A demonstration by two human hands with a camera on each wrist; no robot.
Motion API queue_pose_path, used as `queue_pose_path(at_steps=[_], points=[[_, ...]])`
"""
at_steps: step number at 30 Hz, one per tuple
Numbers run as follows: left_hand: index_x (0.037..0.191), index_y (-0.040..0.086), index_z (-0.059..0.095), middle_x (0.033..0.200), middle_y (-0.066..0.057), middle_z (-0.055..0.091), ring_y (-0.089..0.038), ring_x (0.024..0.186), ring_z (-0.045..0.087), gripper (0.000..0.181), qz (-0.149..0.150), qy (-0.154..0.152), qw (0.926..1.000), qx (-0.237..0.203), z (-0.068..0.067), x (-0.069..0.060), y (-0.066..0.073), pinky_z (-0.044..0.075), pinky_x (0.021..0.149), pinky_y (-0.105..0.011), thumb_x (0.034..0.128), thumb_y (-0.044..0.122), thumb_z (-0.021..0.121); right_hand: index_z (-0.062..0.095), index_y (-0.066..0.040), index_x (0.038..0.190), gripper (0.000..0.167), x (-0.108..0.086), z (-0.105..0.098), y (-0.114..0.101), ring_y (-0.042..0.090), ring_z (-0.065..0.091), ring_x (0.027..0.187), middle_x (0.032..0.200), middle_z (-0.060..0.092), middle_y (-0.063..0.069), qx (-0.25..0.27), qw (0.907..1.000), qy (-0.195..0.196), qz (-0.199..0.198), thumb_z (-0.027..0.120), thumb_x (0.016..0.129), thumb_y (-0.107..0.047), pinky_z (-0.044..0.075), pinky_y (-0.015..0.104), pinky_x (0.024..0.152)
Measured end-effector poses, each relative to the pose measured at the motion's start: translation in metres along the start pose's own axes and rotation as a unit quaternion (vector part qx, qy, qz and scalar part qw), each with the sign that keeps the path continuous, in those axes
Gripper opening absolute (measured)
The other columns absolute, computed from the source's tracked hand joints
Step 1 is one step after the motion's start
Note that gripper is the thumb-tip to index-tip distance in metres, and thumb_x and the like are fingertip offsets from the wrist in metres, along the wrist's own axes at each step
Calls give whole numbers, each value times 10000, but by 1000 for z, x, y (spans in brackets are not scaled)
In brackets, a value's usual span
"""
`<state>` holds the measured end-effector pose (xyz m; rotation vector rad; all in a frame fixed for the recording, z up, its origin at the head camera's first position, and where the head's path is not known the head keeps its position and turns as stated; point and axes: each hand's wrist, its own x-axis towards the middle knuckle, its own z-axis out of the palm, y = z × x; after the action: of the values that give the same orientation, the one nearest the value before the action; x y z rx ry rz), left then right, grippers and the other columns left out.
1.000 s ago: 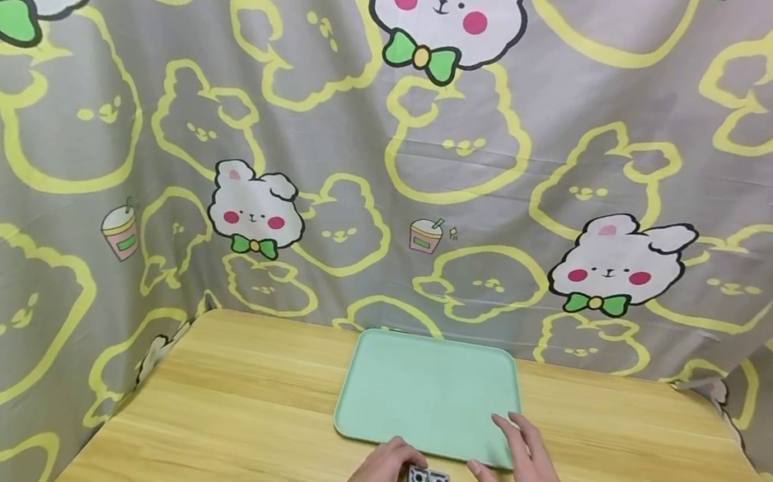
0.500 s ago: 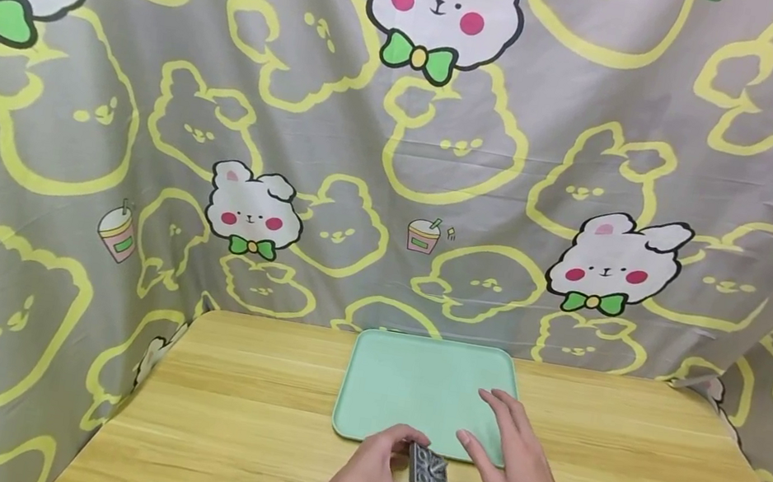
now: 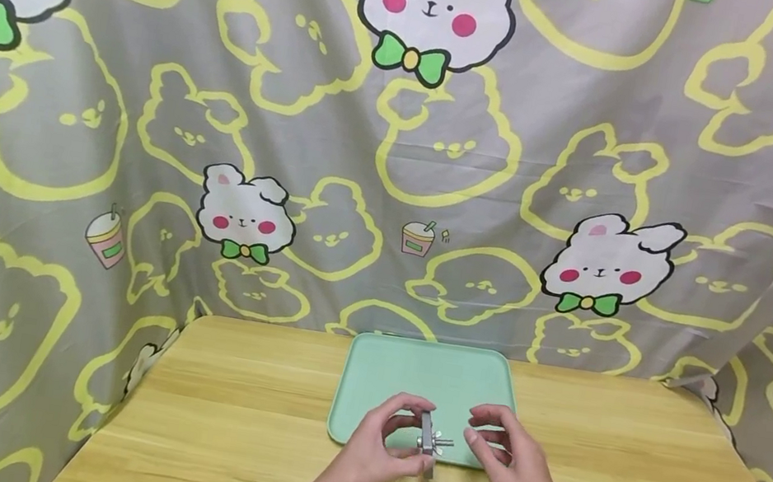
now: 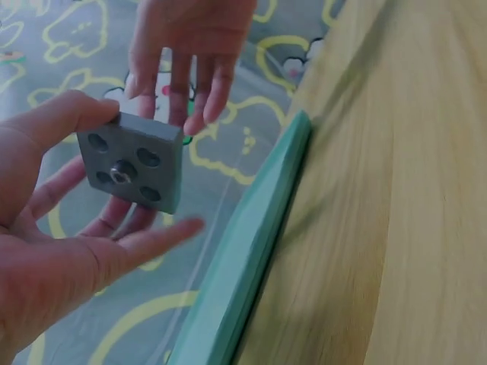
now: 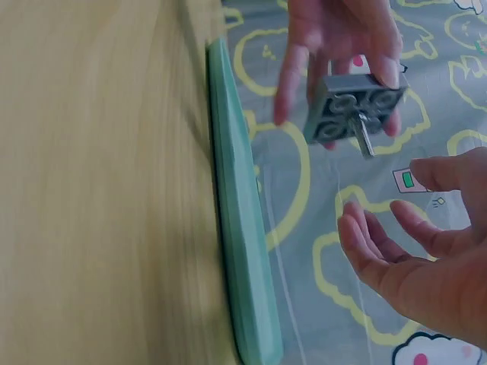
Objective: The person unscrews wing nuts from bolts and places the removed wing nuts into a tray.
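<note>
A square dark grey block is held up in the air by my left hand, pinched by its edges between thumb and fingers. It stands on edge, turned sideways. A bolt runs through its middle, with a wing nut on the side facing right. Round recesses and the bolt's head show on the other face in the left wrist view. My right hand hovers just right of the bolt's end, fingers loosely bent and apart from it, holding nothing.
A light green tray lies on the wooden table, behind and partly below the hands. Beyond the table hangs a grey curtain with yellow outlines and white rabbit faces.
My left hand has lifted the block from the table and turned it upright, so the bolt points right. My right hand has come nearer to it, its fingers more bent.
</note>
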<state>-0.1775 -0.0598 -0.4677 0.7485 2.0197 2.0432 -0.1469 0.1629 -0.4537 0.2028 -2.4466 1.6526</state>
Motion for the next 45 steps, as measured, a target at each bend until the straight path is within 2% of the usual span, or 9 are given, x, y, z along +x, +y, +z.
queue_pose_path(at_steps=[4,7,9,15,18,21,25,35,45], points=[[1260,86,624,1347,-201,540,-349,1254,566,493,18,-123,9994,-316,-2,5,1,629,861,-391,820,-35,812,618,8,1225,274,2,4,0,197,708,962,1135,651,170,978,9937,-419,353,690,990,-113,625,312,829],[1274,3,600,1362,-237,517,-319,1286,549,491,107,-220,9985,-488,-3,7,2,614,908,-419,830,-59,798,568,101,1265,339,3,6,2,247,721,969,1152,626,229,1513,9845,-744,479,661,1006,-97,628,361,857],[1291,-28,589,1359,-239,510,-340,1303,536,494,218,-289,9976,-593,-3,8,3,602,936,-436,841,-64,791,543,132,1288,388,4,7,2,249,722,976,1143,629,221,1743,9788,-891,597,652,1017,-122,625,368,871],[1271,-39,617,1339,-211,505,-406,1286,532,450,570,-329,9954,-702,1,9,3,600,938,-448,856,-66,789,486,172,1332,461,6,4,3,230,714,988,1112,670,159,2369,9563,-1405,980,632,1031,-146,608,365,916],[1260,-70,616,1348,-225,490,-364,1274,544,449,675,-307,9947,-713,4,10,4,602,934,-456,848,-72,794,508,156,1317,434,10,1,2,225,703,1006,1130,683,142,2640,9434,-1667,1122,631,1032,-148,606,368,921],[1241,-56,636,1343,-214,490,-302,1258,554,441,712,-284,9949,-656,6,13,6,606,924,-463,836,-57,811,556,114,1280,383,14,-3,0,228,692,1017,1137,682,128,2787,9358,-1788,1212,643,1026,-158,610,380,914],[1218,1,670,1327,-165,510,-265,1232,576,412,707,-304,9959,-471,5,19,10,620,890,-460,837,-27,824,587,97,1250,355,19,-7,-2,228,691,1001,1116,674,113,2707,9377,-1825,1187,661,1016,-159,617,386,896],[1219,0,675,1320,-162,519,-257,1201,588,404,908,-472,9944,-247,-6,33,19,634,846,-452,843,-33,819,596,87,1217,359,33,-8,-10,217,685,960,1094,670,119,2484,9452,-1771,1165,699,994,-175,623,355,862],[1221,27,674,1322,-186,505,-246,1187,597,414,735,-489,9959,-199,-8,28,13,634,849,-427,839,-46,817,622,77,1174,296,33,-2,-3,204,687,924,1069,661,109,2231,9547,-1709,980,692,996,-149,632,350,809]])
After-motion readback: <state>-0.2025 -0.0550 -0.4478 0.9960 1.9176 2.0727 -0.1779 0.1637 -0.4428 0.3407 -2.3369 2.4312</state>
